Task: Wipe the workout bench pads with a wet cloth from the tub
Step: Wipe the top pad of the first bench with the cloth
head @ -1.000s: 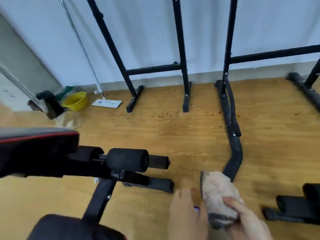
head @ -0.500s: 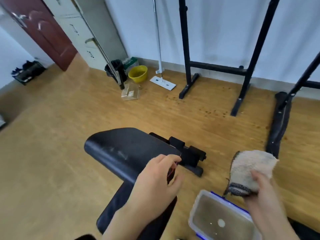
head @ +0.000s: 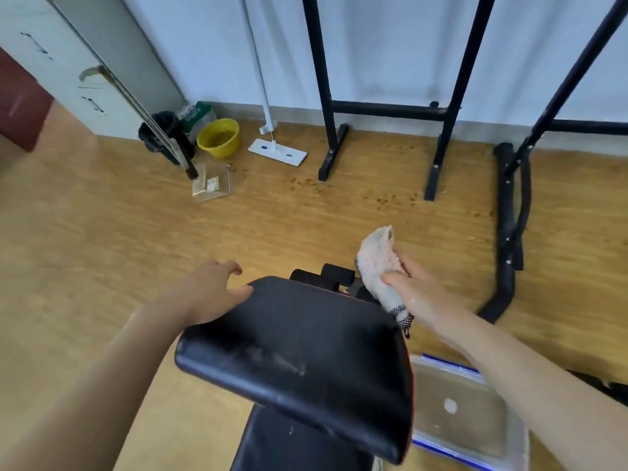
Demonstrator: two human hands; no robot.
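Centre right, the right hand (head: 406, 283) grips the limp, likely dripping cloth (head: 375, 261) mid-length, while the left hand (head: 209, 294), fingers loosely spread, touches the firm, probably slick pad (head: 306, 351).

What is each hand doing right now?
Left hand: open, thumb resting on the bench pad edge.
Right hand: fingers gripping the cloth.
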